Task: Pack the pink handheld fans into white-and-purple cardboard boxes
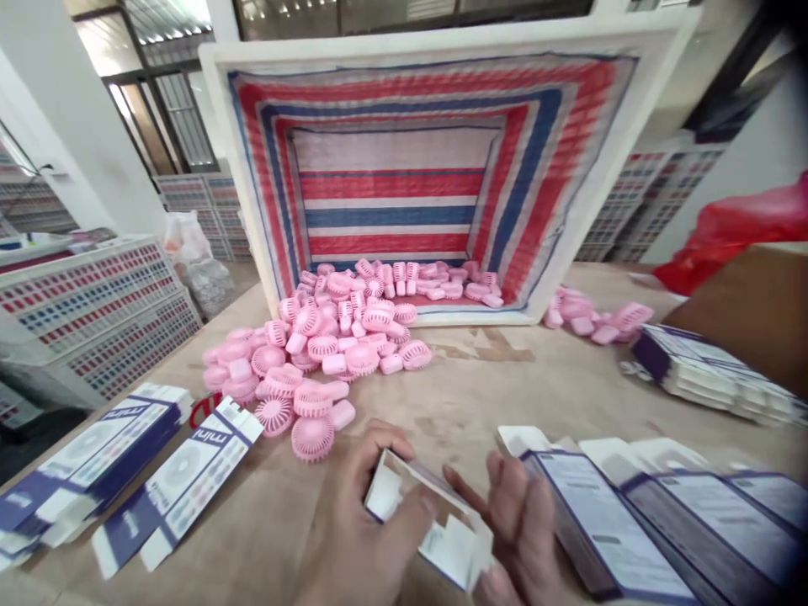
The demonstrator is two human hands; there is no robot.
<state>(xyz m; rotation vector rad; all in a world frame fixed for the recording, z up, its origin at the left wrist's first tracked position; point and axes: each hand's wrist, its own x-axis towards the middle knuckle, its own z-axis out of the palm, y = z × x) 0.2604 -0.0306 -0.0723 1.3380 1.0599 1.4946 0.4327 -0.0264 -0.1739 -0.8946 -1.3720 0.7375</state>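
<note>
My left hand [385, 505] grips a small white-and-purple carton [454, 547], its thumb laid across the open end with white flaps. My right hand [521, 522] is at the carton's right end, index finger along the far side and thumb by the near corner; the other fingers are raised and slightly blurred. The inside of the carton is mostly hidden. Beyond my left hand lies a heap of pink mini fans [334, 353], spilling from a lined crate tipped on its side. A flat printed carton [195, 475] lies to the left.
The white crate [543, 316] with striped lining stands at the back. More flat cartons [94, 463] lie left, several filled-out cartons [606, 522] right, and a carton stack [707, 370] beyond them. A few pink fans [593, 316] lie right of the crate, near a brown box [751, 311].
</note>
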